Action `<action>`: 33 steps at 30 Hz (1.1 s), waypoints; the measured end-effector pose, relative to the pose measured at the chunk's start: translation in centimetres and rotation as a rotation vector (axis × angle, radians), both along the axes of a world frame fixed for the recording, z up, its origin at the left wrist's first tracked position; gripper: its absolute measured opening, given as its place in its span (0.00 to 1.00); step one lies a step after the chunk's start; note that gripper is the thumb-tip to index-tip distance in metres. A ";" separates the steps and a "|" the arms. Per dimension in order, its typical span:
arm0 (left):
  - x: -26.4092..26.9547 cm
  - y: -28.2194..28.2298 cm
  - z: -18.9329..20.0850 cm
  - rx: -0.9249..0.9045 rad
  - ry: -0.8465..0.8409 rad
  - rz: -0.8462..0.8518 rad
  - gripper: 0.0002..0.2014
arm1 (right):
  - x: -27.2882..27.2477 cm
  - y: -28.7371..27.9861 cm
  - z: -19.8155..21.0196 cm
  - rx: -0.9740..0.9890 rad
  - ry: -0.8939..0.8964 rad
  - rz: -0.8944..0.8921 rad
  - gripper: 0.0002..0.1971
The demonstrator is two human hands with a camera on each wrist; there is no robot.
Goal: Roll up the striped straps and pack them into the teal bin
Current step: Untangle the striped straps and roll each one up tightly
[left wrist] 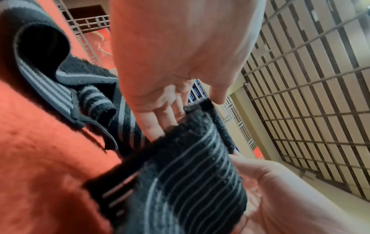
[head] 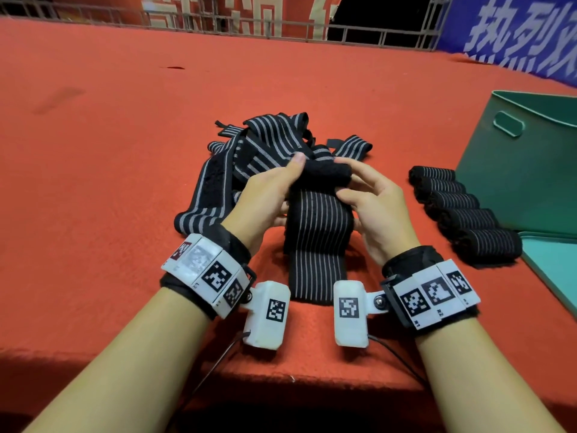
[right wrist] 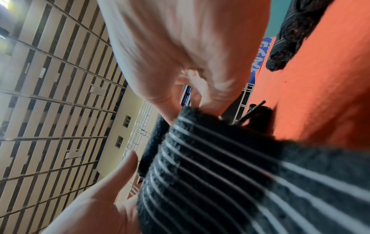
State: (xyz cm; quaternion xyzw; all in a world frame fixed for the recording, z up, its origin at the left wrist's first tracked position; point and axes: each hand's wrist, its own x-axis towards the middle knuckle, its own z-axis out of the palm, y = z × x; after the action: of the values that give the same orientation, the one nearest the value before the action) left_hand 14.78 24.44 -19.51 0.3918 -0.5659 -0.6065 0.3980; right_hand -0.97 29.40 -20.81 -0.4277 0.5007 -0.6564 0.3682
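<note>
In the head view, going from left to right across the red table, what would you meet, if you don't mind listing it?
Pile of loose straps → left hand → strap being rolled → right hand → row of rolled straps → teal bin.

Open red tabletop (head: 93, 151) left of the loose strap pile (head: 262, 145). Toward the teal bin (head: 524, 170), blocked by a row of rolled straps (head: 462, 210) just beside it.

light: even, fairly bright | wrist views: motion-blurred, soft up close | head view: edges bowed
</note>
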 end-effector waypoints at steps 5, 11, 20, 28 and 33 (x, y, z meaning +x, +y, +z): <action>-0.1 0.3 -0.7 -0.163 -0.063 -0.115 0.17 | 0.1 -0.1 -0.5 -0.028 0.037 -0.023 0.26; 0.5 -0.3 -0.6 -0.090 -0.046 -0.180 0.23 | -0.6 0.6 -0.1 0.015 -0.003 0.049 0.24; 0.4 -0.1 0.8 0.108 0.024 -0.175 0.25 | -1.1 0.3 0.3 -0.036 0.086 0.039 0.26; 0.1 -0.3 -0.8 0.000 0.085 -0.030 0.15 | -1.3 0.0 0.3 0.069 -0.046 0.053 0.25; -0.2 -0.9 0.2 0.012 0.182 -0.017 0.17 | 0.3 -0.7 0.0 0.091 -0.083 0.071 0.18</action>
State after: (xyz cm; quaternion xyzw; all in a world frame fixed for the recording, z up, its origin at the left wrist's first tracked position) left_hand 14.59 23.55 -19.33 0.3325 -0.5270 -0.6463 0.4404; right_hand -0.63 28.71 -20.84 -0.4002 0.4990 -0.6367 0.4307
